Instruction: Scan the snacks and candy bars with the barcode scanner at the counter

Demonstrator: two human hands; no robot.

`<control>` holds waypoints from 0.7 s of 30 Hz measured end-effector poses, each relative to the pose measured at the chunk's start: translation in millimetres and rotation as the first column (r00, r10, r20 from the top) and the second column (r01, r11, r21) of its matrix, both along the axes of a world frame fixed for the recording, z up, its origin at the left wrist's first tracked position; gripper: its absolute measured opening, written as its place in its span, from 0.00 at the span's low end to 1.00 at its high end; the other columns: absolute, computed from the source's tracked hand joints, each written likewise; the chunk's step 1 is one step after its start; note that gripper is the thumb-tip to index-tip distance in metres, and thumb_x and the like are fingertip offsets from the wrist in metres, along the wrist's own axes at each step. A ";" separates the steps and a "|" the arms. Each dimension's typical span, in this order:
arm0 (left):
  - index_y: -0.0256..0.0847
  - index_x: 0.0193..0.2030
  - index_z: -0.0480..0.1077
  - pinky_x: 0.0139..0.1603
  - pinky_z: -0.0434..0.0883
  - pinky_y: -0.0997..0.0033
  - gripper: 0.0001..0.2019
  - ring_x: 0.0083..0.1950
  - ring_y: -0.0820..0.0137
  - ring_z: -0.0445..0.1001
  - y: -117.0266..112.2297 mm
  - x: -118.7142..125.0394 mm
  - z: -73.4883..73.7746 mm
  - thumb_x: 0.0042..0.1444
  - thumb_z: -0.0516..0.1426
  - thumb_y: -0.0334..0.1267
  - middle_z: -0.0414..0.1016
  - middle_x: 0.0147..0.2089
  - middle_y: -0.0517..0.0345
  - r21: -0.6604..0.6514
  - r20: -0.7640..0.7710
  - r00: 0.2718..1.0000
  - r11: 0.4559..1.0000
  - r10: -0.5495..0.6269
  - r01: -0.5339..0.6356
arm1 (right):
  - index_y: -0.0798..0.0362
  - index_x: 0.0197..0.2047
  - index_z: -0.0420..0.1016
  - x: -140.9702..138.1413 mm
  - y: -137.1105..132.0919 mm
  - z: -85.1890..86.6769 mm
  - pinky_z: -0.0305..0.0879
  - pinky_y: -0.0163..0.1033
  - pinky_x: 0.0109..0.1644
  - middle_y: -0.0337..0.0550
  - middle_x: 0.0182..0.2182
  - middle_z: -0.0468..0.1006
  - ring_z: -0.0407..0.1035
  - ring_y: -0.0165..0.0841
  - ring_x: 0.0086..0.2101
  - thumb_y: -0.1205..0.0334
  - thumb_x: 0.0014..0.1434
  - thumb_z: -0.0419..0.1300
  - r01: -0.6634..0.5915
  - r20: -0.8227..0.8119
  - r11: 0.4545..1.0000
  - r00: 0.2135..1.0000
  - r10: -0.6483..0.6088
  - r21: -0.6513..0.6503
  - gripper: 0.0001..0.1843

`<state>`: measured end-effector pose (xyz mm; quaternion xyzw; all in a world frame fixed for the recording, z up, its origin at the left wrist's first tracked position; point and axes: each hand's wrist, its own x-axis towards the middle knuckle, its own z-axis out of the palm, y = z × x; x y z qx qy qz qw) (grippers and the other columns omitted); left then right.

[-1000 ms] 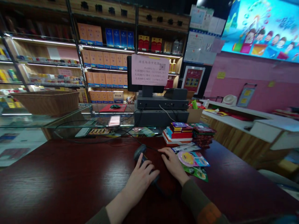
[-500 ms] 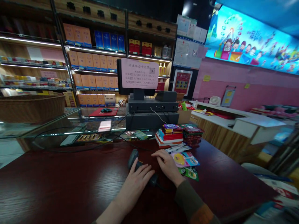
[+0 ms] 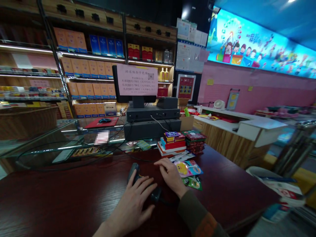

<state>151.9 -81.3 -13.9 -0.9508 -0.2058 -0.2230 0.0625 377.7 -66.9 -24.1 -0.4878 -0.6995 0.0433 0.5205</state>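
My left hand point(image 3: 137, 197) lies with its fingers spread over a dark handheld barcode scanner point(image 3: 133, 171). Its fingertips rest on or just above the scanner's body; the palm hides part of it, and the grip end shows past the fingers. To the right, my right hand point(image 3: 170, 174) sits loosely bent on the dark red-brown table point(image 3: 81, 194), holding nothing I can see. Beside that hand lie a blister pack with a yellow face point(image 3: 182, 168) and a green packet point(image 3: 194, 182). Slim white packets point(image 3: 181, 156) lie just behind it.
Stacked boxes point(image 3: 171, 144) and dark red packets point(image 3: 195, 143) stand behind the right hand. A monitor with a pink sign point(image 3: 137, 80) stands on the grey cash register unit point(image 3: 151, 128). A black cable point(image 3: 74, 166) crosses the glass counter point(image 3: 69, 140) at left.
The view has turned a little to the right, so everything sits further left. My left thumb has spread out from the palm. My right hand keeps its place beside the packets.
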 end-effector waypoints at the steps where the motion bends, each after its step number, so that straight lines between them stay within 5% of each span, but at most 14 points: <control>1: 0.49 0.67 0.64 0.77 0.44 0.40 0.29 0.65 0.60 0.69 -0.3 1.7 6.8 0.58 0.60 0.38 0.73 0.65 0.56 -0.012 0.017 1.000 1.000 0.004 -0.004 | 0.48 0.41 0.80 1.7 -0.2 1.6 0.69 0.42 0.48 0.43 0.38 0.81 0.74 0.36 0.42 0.73 0.62 0.51 0.011 -0.021 1.000 1.000 -0.011 0.022 0.17; 5: 0.48 0.61 0.69 0.77 0.40 0.41 0.19 0.61 0.64 0.73 16.2 19.1 33.8 0.64 0.56 0.42 0.77 0.59 0.56 -0.095 0.136 0.986 0.992 0.100 -0.087 | 0.49 0.42 0.80 13.8 1.7 10.6 0.69 0.42 0.49 0.44 0.39 0.81 0.74 0.37 0.43 0.70 0.63 0.52 0.077 -0.093 0.995 0.993 -0.071 0.070 0.16; 9: 0.49 0.63 0.67 0.76 0.40 0.38 0.19 0.63 0.63 0.71 51.4 44.7 55.4 0.66 0.55 0.44 0.76 0.60 0.57 -0.152 0.138 0.966 0.968 0.220 -0.199 | 0.49 0.43 0.80 37.8 9.2 25.4 0.68 0.44 0.51 0.45 0.41 0.81 0.74 0.39 0.44 0.65 0.65 0.52 0.176 -0.117 0.982 0.979 -0.168 0.063 0.14; 14: 0.46 0.66 0.63 0.74 0.44 0.35 0.24 0.67 0.56 0.66 86.4 82.1 68.7 0.65 0.55 0.48 0.71 0.65 0.51 -0.199 0.129 0.948 0.944 0.291 -0.263 | 0.51 0.43 0.80 80.2 28.5 44.5 0.67 0.48 0.53 0.48 0.43 0.82 0.73 0.42 0.46 0.60 0.63 0.52 0.354 -0.141 0.931 0.930 -0.340 0.086 0.15; 21: 0.46 0.70 0.58 0.74 0.44 0.35 0.29 0.70 0.56 0.62 106.2 129.1 82.6 0.63 0.56 0.44 0.67 0.68 0.50 -0.380 0.163 0.939 0.898 0.303 -0.224 | 0.52 0.47 0.79 120.3 56.7 55.5 0.65 0.52 0.57 0.50 0.45 0.82 0.71 0.44 0.48 0.62 0.59 0.52 0.501 -0.042 0.862 0.866 -0.499 0.083 0.18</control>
